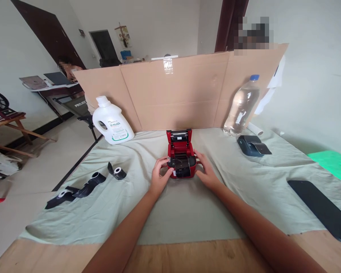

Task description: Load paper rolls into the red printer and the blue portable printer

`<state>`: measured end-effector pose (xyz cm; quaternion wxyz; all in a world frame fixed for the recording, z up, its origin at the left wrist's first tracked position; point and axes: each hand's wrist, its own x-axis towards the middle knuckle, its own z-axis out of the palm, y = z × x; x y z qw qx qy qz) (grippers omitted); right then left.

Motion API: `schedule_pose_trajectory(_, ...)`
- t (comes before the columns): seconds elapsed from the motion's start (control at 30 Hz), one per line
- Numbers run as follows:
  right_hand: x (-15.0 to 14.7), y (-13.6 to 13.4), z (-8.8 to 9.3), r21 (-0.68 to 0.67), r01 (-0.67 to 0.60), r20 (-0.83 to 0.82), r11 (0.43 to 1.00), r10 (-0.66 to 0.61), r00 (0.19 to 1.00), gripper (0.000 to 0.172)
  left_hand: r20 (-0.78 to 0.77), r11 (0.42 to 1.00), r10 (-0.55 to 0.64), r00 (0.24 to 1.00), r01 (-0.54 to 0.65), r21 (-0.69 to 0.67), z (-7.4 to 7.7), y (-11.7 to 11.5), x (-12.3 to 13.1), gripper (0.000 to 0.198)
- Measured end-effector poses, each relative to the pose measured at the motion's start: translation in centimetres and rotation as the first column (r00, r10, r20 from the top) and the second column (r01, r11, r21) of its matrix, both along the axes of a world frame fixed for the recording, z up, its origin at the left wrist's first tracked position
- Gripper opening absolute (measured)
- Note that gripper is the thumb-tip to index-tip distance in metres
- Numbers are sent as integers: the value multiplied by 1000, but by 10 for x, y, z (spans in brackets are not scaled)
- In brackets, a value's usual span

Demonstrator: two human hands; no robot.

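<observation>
A small red printer [180, 150] stands on the cloth in front of me, its lid raised and tilted back. A black roll [183, 172] lies in its front part, with a dark strip [182, 163] drawn across the top. My left hand [160, 175] grips the printer's left side, fingertips on the upper edge and thumb at the front corner. Against the right side rests my right hand [207, 170], fingers along the wall and thumb near the front. The printer sits between both hands. The roll's far side is hidden inside the body.
Several black rolls [120, 173] with white cores lie at left. Behind them stands a white jug [113, 123]. A clear bottle [241, 106], a dark printer [251, 146] and a black slab [321, 208] are at right. A cardboard screen [173, 98] closes the back. Other people sit beyond.
</observation>
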<state>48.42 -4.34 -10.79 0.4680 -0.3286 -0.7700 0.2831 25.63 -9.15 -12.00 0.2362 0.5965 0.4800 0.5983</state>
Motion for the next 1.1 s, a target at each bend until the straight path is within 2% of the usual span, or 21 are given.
schedule_pose_trajectory(0.1,0,14,25,9,95,3,995,-95,995,44,-6,1000,6,1000,-6,7,-2,1,-1,29)
schedule_pose_trajectory(0.2,-19,39,54,15,91,259,996,-92,961,32,-17,1000,-2,1000,2,29,-3,2,-2,29)
schedule_pose_trajectory(0.27,-39,58,70,20,4,510,1000,-13,860,27,-23,999,-5,1000,6,33,-3,2,-2,29)
schedule_pose_trajectory(0.33,-61,76,81,-35,-53,727,998,61,684,18,-28,999,-2,1000,3,35,-3,2,-2,30)
schedule_pose_trajectory(0.43,-88,94,86,-164,-18,878,986,155,453,9,-36,999,2,999,0,52,-2,2,-3,29)
schedule_pose_trajectory(0.5,-99,98,86,-184,6,905,983,167,391,11,-42,998,-3,999,5,60,-2,2,-3,28)
schedule_pose_trajectory(0.57,-102,97,86,-149,11,916,989,134,379,12,-40,998,-12,999,15,66,-2,2,-3,28)
schedule_pose_trajectory(0.67,-90,91,94,-117,-32,909,993,120,400,8,-18,996,-21,1000,22,91,-3,3,-3,29)
schedule_pose_trajectory(0.73,-73,85,106,-177,-86,871,980,197,450,12,-9,994,-25,1000,26,104,-4,5,-3,30)
schedule_pose_trajectory(0.8,-57,78,122,-277,-91,794,957,281,539,21,-10,993,-30,999,31,116,-5,6,-4,30)
schedule_pose_trajectory(0.9,-50,61,147,-434,-54,579,900,324,748,22,6,993,-31,1000,30,116,-4,7,-4,34)
schedule_pose_trajectory(1.0,-80,43,160,-572,-54,326,818,287,901,33,21,994,-28,999,25,110,-3,7,-3,36)
schedule_pose_trajectory(1.03,-99,40,160,-588,-60,272,807,267,924,34,16,993,-26,1000,24,119,-2,7,-4,35)
schedule_pose_trajectory(1.1,-143,38,154,-557,-76,210,827,229,951,26,-10,989,-23,1000,25,146,-2,7,-4,34)
